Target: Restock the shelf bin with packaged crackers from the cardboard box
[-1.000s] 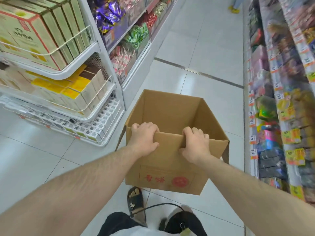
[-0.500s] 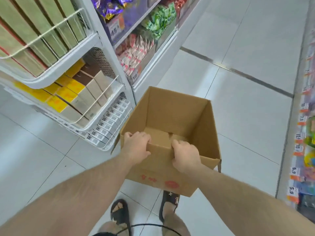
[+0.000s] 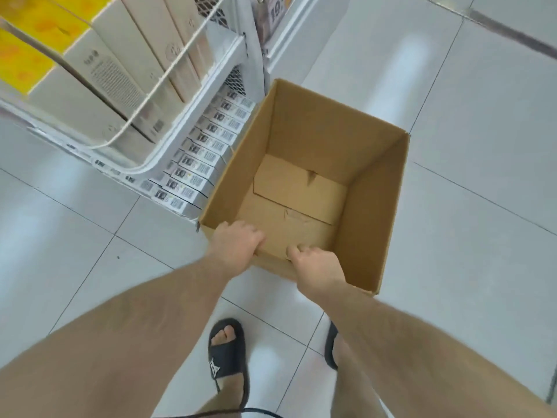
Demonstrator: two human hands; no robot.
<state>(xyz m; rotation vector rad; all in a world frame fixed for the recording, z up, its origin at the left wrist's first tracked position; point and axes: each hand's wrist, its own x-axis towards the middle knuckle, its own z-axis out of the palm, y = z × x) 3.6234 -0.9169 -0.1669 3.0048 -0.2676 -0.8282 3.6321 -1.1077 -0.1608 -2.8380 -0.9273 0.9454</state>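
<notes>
The cardboard box (image 3: 304, 188) has come down from carrying height to the floor tiles (image 3: 482, 146) beside the bottom shelf bin (image 3: 199, 167). The left hand (image 3: 235, 248) and right hand (image 3: 316, 267) stay on its near rim, fingers (image 3: 294, 251) curled over the edge. Beyond the fingertips the box interior shows bare cardboard, so restocking looks finished or the crackers are elsewhere.

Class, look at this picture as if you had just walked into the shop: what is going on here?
A person holds an open brown cardboard box by its near wall, left hand and right hand both curled over the rim. The box looks empty; only its folded bottom flaps show. It is beside a white wire shelf bin stocked with pale and yellow packaged boxes. The person in black sandals stands on white floor tiles.
</notes>
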